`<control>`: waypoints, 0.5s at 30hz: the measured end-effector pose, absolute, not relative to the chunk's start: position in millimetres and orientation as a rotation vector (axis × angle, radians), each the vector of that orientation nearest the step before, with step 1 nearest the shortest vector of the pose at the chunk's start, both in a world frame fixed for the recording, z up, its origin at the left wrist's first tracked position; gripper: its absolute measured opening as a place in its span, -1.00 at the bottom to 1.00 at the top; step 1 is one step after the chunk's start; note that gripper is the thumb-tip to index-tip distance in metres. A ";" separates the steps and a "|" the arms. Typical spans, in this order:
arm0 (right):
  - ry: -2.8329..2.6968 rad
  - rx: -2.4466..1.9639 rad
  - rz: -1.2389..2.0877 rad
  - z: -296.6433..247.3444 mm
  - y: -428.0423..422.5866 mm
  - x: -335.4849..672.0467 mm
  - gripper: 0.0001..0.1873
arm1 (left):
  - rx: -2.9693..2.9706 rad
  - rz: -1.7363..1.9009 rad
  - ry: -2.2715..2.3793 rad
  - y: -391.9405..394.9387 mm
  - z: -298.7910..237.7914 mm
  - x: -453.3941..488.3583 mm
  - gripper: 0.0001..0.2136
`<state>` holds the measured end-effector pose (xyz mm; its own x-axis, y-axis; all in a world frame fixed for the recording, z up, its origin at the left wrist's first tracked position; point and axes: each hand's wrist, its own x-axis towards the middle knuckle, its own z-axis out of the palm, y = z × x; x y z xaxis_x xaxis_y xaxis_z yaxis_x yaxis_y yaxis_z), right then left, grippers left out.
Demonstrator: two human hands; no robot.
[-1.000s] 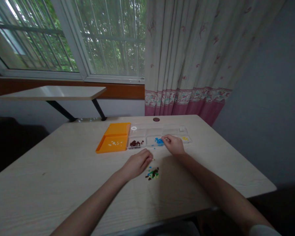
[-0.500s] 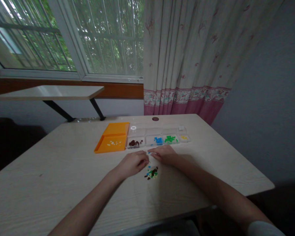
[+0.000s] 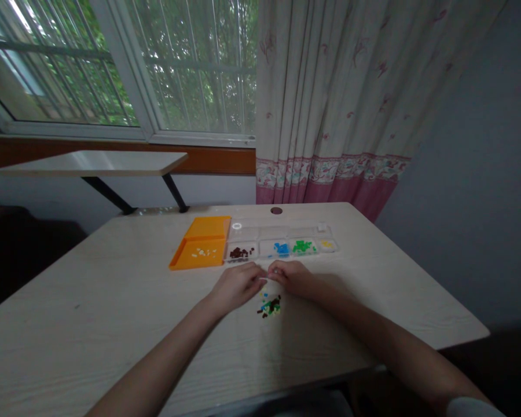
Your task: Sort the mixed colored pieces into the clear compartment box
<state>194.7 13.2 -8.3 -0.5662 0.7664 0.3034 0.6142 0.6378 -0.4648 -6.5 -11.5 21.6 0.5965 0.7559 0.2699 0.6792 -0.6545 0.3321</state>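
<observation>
My left hand (image 3: 238,285) and my right hand (image 3: 294,278) meet over the middle of the table, fingertips almost touching. Both are closed in a pinch. A thin whitish bit shows at the left fingertips, too small to name; whatever the right fingers hold is hidden. Just below the hands lies a loose pile of small mixed pieces (image 3: 270,306) in brown, green, blue and pale yellow. Beyond them is a clear compartment box (image 3: 257,241), its lid folded back. Its compartments hold brown pieces (image 3: 241,253), blue pieces (image 3: 281,249), green pieces (image 3: 303,247) and yellow pieces (image 3: 326,244).
An open orange case (image 3: 197,260) with white pieces (image 3: 204,252) stands left of the clear box. A raised shelf (image 3: 95,163) on dark legs rises at the table's back left. Behind the table (image 3: 134,313) hang a curtain (image 3: 330,104) and a barred window (image 3: 195,69).
My right hand's outstretched index finger has curled into a pinch, and its fingertips have come close to my left hand's. The view has shifted slightly.
</observation>
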 end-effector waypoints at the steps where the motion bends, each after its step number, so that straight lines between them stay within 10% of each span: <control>1: -2.354 -1.064 0.473 -8.6 12.5 193.4 -0.88 | 2.633 0.613 1.212 -11.7 21.3 -6.0 -0.84; 15: -2.185 -0.965 0.624 -2.9 9.1 191.3 -0.83 | 2.618 0.773 1.206 -9.7 18.4 -7.1 -0.82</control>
<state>191.3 9.1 -2.9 -0.5098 0.7740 0.3756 0.4588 0.6139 -0.6424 -7.1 -9.7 18.4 0.5423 0.7451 0.3883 0.6639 -0.6632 0.3456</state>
